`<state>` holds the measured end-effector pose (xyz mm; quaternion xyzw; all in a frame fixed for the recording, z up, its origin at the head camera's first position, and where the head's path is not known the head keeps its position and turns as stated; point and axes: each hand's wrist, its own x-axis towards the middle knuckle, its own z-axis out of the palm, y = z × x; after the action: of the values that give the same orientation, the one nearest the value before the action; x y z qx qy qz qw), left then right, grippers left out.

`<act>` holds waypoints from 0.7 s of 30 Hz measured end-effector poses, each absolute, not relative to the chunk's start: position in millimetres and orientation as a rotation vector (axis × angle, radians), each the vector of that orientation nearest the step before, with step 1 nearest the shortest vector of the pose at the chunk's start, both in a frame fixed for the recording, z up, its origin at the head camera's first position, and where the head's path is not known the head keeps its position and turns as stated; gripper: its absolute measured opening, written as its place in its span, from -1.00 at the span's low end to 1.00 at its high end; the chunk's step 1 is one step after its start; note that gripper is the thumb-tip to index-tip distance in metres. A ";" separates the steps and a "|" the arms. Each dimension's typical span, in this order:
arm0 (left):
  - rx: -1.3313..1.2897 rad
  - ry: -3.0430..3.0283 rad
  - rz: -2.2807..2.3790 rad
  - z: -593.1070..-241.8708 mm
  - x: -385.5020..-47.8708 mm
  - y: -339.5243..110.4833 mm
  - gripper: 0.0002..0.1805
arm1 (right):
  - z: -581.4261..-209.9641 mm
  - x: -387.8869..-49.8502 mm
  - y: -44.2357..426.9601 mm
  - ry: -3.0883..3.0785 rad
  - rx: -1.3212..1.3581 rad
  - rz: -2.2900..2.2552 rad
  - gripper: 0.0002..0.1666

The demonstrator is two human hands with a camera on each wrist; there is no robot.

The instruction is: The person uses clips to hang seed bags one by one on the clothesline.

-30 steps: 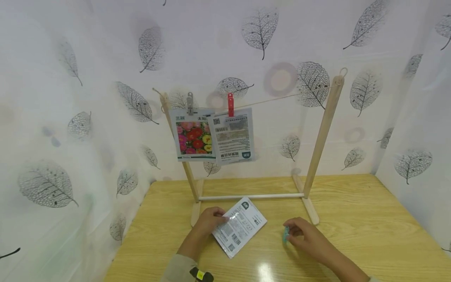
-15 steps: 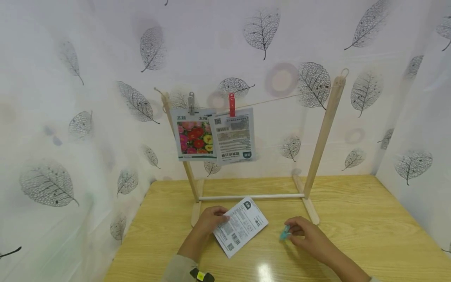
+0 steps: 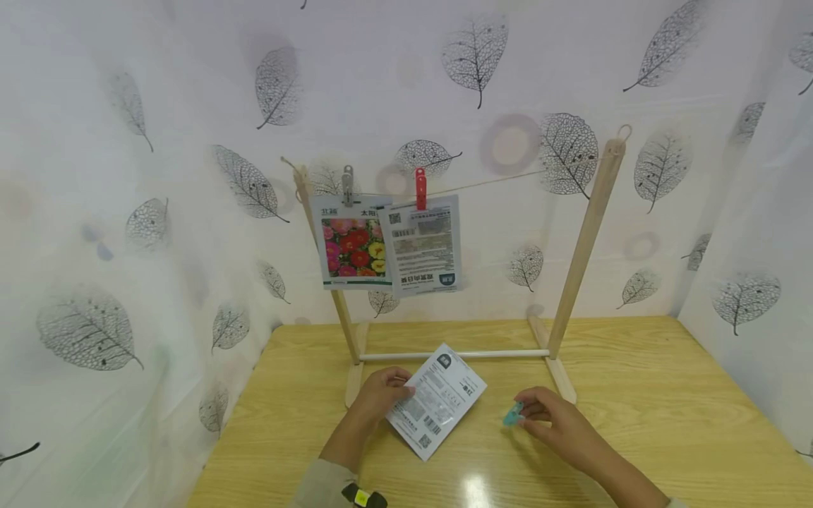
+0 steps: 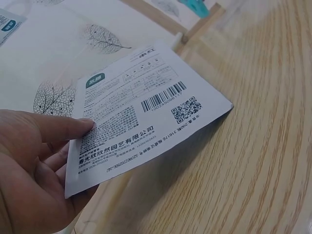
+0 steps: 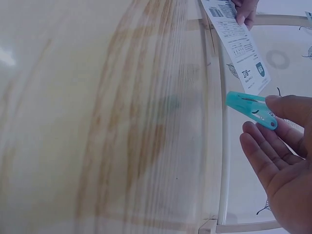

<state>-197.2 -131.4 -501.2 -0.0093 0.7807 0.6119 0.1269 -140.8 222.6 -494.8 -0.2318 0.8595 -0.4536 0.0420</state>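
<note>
My left hand (image 3: 380,398) pinches a white seed packet (image 3: 438,402) by its left edge, thumb on the printed side. In the left wrist view the packet (image 4: 141,112) is tilted, its barcode and QR code facing up, with space beneath most of it. My right hand (image 3: 559,427) holds a turquoise clothespin (image 3: 513,414) between thumb and fingers, to the right of the packet and apart from it. Seen from the right wrist, the clothespin (image 5: 251,108) lies under the thumb while the other fingers are loosely spread.
A wooden frame (image 3: 581,247) with a string (image 3: 495,181) stands at the back of the table (image 3: 667,423). Two packets hang on the string: a flower-picture packet (image 3: 353,247) under a grey clip (image 3: 347,186) and a text-side packet (image 3: 424,247) under a red clip (image 3: 420,189).
The left hand has raised and tilted the seed packet slightly. In the right hand the clothespin has turned from upright to slanting, pointing down toward the left.
</note>
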 end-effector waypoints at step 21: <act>-0.010 2.246 1.853 -491.6 -193.6 -125.3 -0.70 | -491.6 -140.1 220.8 2.719 -0.702 -1.441 -0.55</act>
<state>-193.6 -125.3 -491.6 -0.0034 0.7662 0.6323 0.1145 -140.1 220.8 -491.6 -0.2226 0.8614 -0.4565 -0.0073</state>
